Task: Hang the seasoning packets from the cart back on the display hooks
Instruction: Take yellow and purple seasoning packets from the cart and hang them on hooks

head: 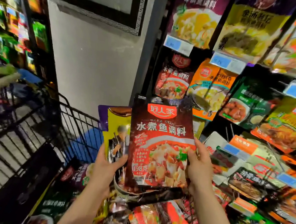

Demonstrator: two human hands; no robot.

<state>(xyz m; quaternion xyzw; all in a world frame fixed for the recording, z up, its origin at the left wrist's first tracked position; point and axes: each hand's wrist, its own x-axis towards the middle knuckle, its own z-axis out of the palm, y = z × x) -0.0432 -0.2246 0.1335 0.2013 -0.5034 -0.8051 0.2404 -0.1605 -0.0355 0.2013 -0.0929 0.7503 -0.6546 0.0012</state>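
Both hands (pixel 152 166) hold the red packet (pixel 160 141) between them

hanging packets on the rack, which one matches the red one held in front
The dark red packet hanging directly above the held red packet: same red logo and fish-dish picture. Its neighbour is orange.

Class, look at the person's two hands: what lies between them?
In the head view, the red seasoning packet spans the gap: the right hand grips its right edge, while the left hand holds yellow packets beside it.
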